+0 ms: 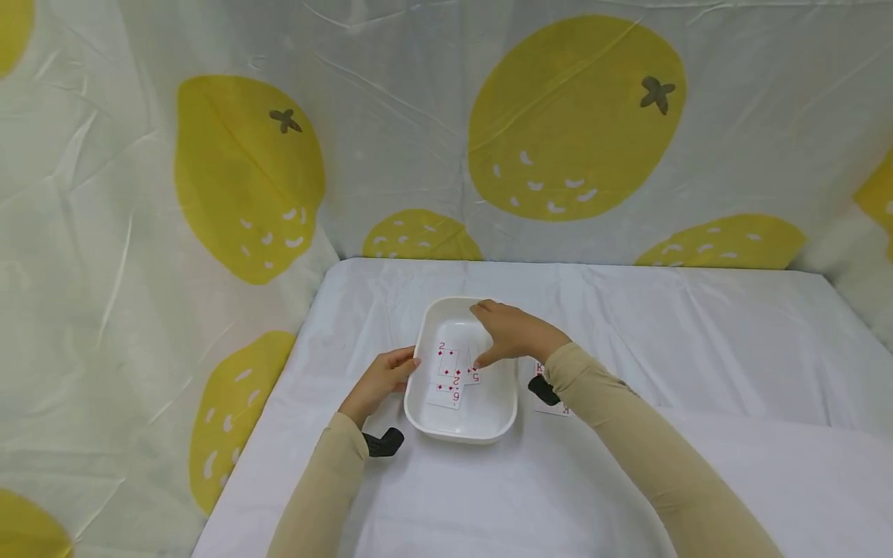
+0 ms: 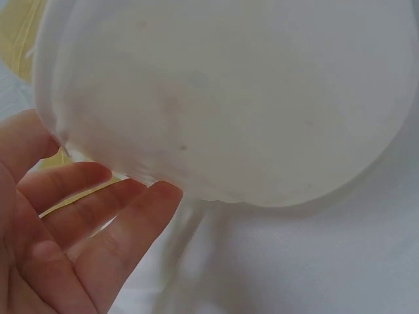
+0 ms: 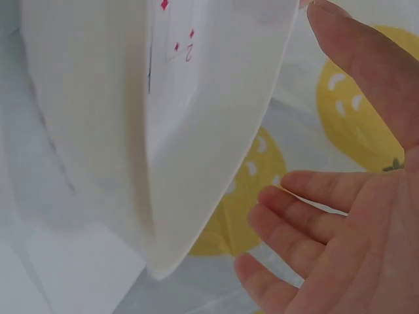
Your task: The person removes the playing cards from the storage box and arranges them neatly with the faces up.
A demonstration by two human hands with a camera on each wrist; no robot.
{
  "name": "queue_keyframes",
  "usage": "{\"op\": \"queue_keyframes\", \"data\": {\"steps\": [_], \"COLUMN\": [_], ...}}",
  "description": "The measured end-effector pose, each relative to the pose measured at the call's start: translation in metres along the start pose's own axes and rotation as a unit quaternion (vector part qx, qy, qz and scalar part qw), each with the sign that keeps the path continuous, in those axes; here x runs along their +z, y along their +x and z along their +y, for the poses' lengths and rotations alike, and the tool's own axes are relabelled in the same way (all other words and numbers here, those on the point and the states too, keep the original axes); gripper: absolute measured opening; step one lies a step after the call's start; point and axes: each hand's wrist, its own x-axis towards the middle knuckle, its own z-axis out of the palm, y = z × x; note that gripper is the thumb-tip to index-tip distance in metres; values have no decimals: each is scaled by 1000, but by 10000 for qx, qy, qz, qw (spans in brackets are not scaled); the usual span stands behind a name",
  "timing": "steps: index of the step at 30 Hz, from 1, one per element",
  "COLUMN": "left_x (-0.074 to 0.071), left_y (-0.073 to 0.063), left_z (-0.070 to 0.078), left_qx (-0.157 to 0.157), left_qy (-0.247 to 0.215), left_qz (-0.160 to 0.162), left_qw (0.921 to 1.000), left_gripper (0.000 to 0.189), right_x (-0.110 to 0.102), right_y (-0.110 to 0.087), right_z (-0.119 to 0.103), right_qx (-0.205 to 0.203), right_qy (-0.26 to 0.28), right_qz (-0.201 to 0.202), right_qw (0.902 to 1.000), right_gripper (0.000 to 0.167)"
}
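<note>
A white plastic tray with rounded corners holds several playing cards, face up, in the head view. Among them are a two of diamonds, a six of diamonds and a five. My left hand grips the tray's left rim, thumb on the edge and fingers against the outer wall; the left wrist view shows its fingertips on the wall. Over the tray's right side, my right hand is spread wide, thumb tip by the five. The right wrist view shows its fingers apart, with nothing between them.
A king card lies on the white cloth right of the tray, partly covered by the right wrist's black strap. A lemon-print curtain hangs behind and along the left side of the white-covered table.
</note>
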Motion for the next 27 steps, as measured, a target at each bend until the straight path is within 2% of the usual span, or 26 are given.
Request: {"op": "queue_keyframes", "data": {"steps": [7, 16, 23, 26, 27], "left_x": [0, -1, -3, -3, -3], "left_y": [1, 1, 2, 3, 1], "left_z": [-2, -1, -2, -4, 0], "left_qx": [59, 111, 84, 75, 69], "left_qy": [-18, 49, 116, 106, 100], "left_qz": [-14, -100, -67, -98, -124], "left_qw": [10000, 9999, 9999, 9999, 9998], "left_gripper": [40, 41, 42, 42, 42], "right_x": [8, 32, 56, 63, 64], "right_y": [29, 53, 62, 61, 60], "right_z": [-23, -36, -34, -34, -35], "right_qx": [-134, 205, 618, 662, 651], "right_qy": [-78, -523, -595, -701, -739], "right_qz": [-136, -495, -657, -601, -572], "right_qw": [9998, 9972, 9941, 9935, 9935], "right_gripper": [94, 90, 81, 75, 74]}}
